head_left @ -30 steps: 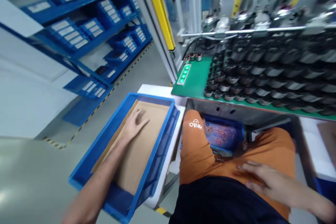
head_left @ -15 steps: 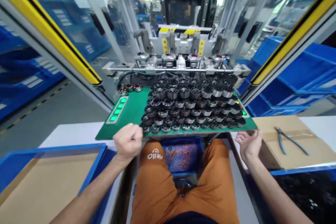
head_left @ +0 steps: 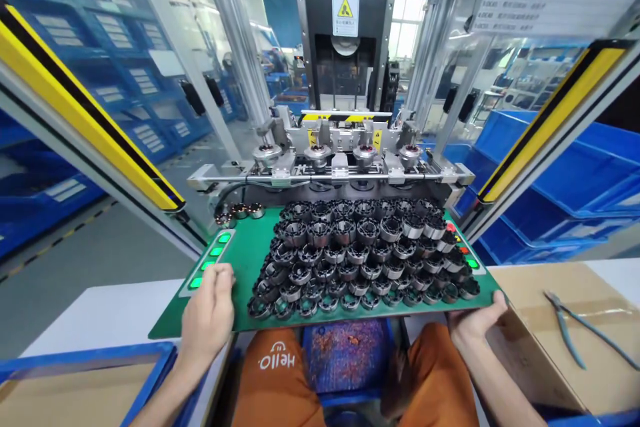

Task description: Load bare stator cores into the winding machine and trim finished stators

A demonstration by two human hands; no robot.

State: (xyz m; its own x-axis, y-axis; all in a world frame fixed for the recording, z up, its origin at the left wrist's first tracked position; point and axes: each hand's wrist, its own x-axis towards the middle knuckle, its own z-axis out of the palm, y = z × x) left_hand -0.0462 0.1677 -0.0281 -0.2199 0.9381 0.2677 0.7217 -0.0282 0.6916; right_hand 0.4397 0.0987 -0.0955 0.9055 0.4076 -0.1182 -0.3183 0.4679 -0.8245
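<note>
My left hand (head_left: 207, 310) is curled into a loose fist over the left part of the green worktop (head_left: 245, 240), next to a strip of lit green buttons (head_left: 216, 251). Nothing shows in its fingers. At the worktop's front right corner is my right hand (head_left: 475, 320), palm up. Its thumb rests at the edge while the other fingers are mostly hidden underneath. Many black and silver ring-shaped motor stators (head_left: 345, 231) stand in stacked rows on the worktop. Several copper-wound stators (head_left: 241, 211) sit at its back left.
Behind the worktop, a machine fixture (head_left: 340, 170) carries several round parts on spindles. Yellow light-curtain posts (head_left: 90, 107) flank me. Pliers (head_left: 567, 327) lie on a cardboard box (head_left: 540, 280) at right. A blue bin (head_left: 345, 360) sits below, between my knees. Blue crates (head_left: 565, 167) are stacked at right.
My left fist has moved from the worktop's front edge left to the button strip. The right hand has come up against the front right corner, its fingers now under it. The view has tilted up.
</note>
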